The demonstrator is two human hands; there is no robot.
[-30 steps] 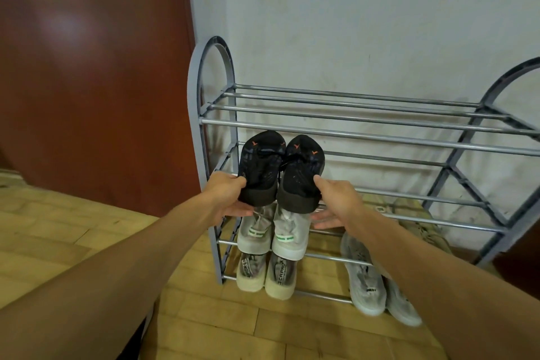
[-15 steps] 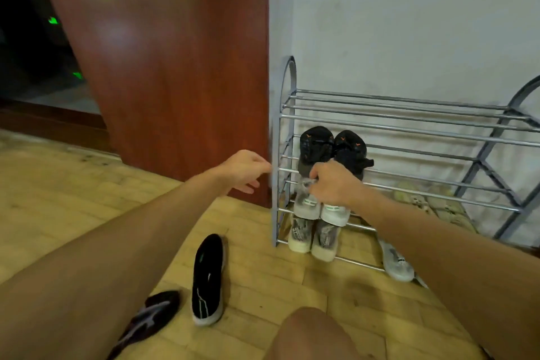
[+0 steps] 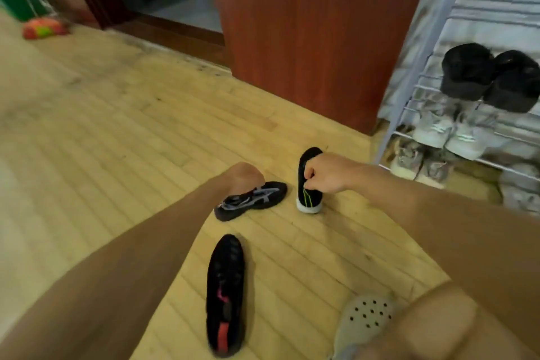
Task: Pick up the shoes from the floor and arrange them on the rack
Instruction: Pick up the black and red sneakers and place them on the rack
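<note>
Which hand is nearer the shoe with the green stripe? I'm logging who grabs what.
Right. The right hand grips the green-striped shoe at its opening; the left hand is off to its left, on the black-and-grey sneaker.

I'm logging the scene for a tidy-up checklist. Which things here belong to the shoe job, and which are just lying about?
Job:
- black shoe with grey stripes, under the left hand
- black shoe with green lines, in the right hand
- black shoe with red marks
- rack

Lying about:
- red and green object by the doorway
- grey perforated clog
</note>
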